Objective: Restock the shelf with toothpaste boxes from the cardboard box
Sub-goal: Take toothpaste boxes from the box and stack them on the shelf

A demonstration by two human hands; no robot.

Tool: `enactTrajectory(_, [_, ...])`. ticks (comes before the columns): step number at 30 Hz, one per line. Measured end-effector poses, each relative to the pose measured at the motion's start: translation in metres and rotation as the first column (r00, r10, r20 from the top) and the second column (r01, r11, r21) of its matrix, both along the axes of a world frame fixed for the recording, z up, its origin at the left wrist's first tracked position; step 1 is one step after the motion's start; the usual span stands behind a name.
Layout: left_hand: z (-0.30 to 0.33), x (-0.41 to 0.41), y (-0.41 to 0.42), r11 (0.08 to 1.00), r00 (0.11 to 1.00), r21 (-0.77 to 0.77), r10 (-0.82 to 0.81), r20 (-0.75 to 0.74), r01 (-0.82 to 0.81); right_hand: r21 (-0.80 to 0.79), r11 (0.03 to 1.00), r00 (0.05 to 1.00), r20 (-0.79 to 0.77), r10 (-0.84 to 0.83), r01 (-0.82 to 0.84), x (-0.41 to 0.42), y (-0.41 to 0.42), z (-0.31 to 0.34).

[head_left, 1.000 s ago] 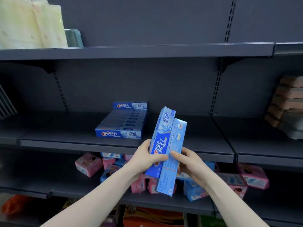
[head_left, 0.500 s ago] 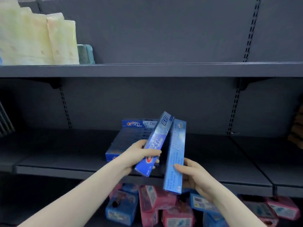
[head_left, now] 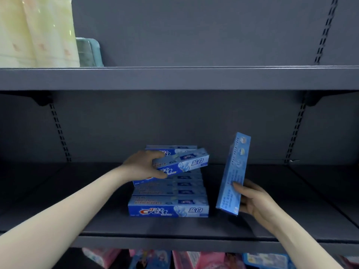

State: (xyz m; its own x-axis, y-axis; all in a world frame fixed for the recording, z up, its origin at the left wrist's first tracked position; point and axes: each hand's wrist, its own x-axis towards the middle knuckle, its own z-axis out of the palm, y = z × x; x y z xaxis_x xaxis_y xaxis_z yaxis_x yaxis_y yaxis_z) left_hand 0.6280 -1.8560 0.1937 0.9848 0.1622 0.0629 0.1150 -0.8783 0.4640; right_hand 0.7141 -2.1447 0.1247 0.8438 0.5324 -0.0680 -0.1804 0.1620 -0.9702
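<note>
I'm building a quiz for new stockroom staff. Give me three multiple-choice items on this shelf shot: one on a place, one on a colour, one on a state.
1. Where is the box in the left hand?
A. above the row of toothpaste boxes
B. on the top shelf
C. on the floor

2. What colour are the packs on the top shelf?
A. red
B. pale yellow
C. black

3. How does the right hand hold its box?
A. lying flat
B. nearly upright
C. crushed

Key: 1 A, the left-hand box hovers tilted over the row. 2 B, the packs look pale yellow. 3 B, the right-hand box stands on end, right of the row.
</note>
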Motion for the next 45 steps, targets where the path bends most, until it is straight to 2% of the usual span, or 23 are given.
enactTrajectory(2, [-0.009, 0.012, 0.009, 0.997, 0.999, 0.069, -0.033, 0.016, 0.032, -0.003, 1.000, 1.000, -0.002, 0.000, 0.000, 0.004, 0.001, -0.002])
enactTrajectory(6, [-0.028, 0.039, 0.022, 0.936, 0.994, 0.347, -0.089, 0.056, 0.064, -0.010, 1.000, 1.000, 0.003, -0.002, 0.002, 0.011, 0.000, -0.005])
enactTrajectory(8, [-0.037, 0.050, 0.030, 0.924, 0.994, 0.376, -0.090, 0.060, 0.061, -0.011, 1.000, 1.000, -0.008, -0.016, 0.016, 0.015, -0.002, -0.008])
enactTrajectory(11, [-0.048, 0.063, 0.041, 0.927, 0.992, 0.372, -0.079, 0.098, 0.037, -0.022, 0.999, 1.000, -0.005, -0.031, 0.031, 0.020, -0.004, -0.010])
enactTrajectory(15, [-0.055, 0.073, 0.052, 0.976, 0.988, 0.218, -0.044, 0.146, 0.012, -0.093, 0.994, 0.998, 0.028, -0.048, 0.050, 0.024, -0.005, -0.012])
enactTrajectory(19, [-0.064, 0.085, 0.059, 0.983, 0.976, 0.180, -0.011, 0.218, -0.029, -0.141, 0.987, 0.996, 0.047, -0.072, 0.078, 0.029, -0.001, -0.012])
enactTrajectory(25, [-0.072, 0.097, 0.061, 0.967, 0.944, 0.243, -0.006, 0.328, -0.078, -0.257, 0.964, 0.993, 0.115, -0.040, 0.068, 0.031, 0.007, -0.011])
enactTrajectory(37, [-0.079, 0.120, 0.060, 0.955, 0.935, 0.254, 0.057, 0.350, -0.154, -0.384, 0.914, 0.955, 0.296, -0.012, 0.131, 0.022, 0.014, 0.000])
enactTrajectory(45, [-0.081, 0.123, 0.060, 0.958, 0.936, 0.246, 0.056, 0.348, -0.149, -0.376, 0.906, 0.928, 0.370, -0.046, 0.195, 0.021, 0.012, -0.005])
